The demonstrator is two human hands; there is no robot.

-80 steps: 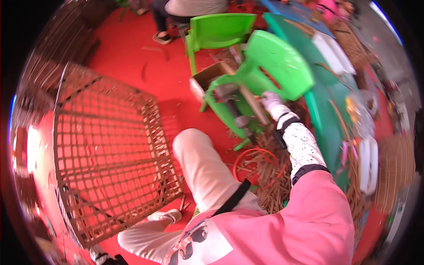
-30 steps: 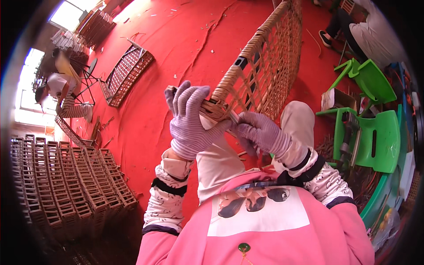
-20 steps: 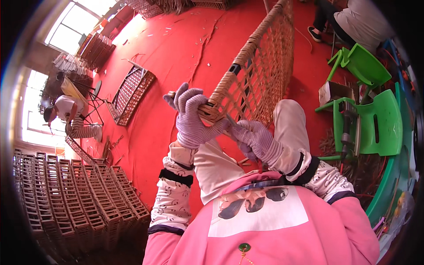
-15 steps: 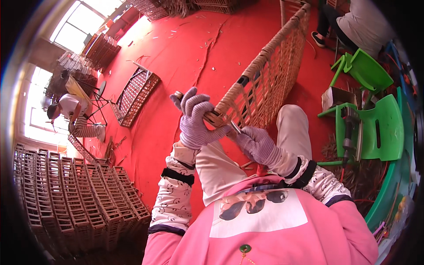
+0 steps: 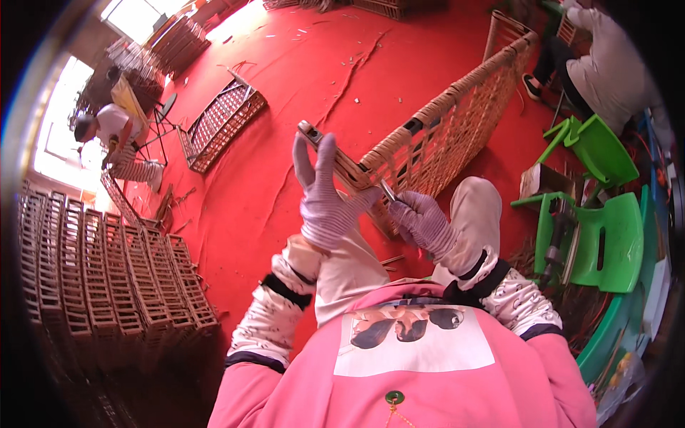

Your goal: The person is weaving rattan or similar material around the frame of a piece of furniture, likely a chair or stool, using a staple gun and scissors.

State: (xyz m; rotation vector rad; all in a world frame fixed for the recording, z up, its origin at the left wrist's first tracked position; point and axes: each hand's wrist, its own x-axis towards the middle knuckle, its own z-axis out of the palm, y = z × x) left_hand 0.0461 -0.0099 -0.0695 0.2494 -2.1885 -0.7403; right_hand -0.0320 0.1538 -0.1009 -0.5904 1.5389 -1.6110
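Observation:
A tan woven rattan frame (image 5: 457,118) leans up from my lap toward the far right, its near corner between my hands. My left hand (image 5: 334,203), in a striped lilac glove, grips that corner. Its thumb presses near the joint, and two fingers stretch up along the end rail (image 5: 341,160). My right hand (image 5: 426,222), gloved alike, is closed round a slim metal tool (image 5: 387,190) whose shiny tip points at the corner beside my left thumb. The glove hides the tool's other end, so its kind is unclear.
Stacked brown lattice frames (image 5: 128,278) stand at left; another frame (image 5: 225,121) lies on the red floor. Green chairs (image 5: 606,242) stand at right, one carrying a power tool (image 5: 559,239). One person (image 5: 118,139) works far left, another (image 5: 606,68) sits far right.
The whole view has shifted, with the frame's corner now lower and further right. My left fingers have straightened along the end rail. My right hand keeps hold of the metal tool.

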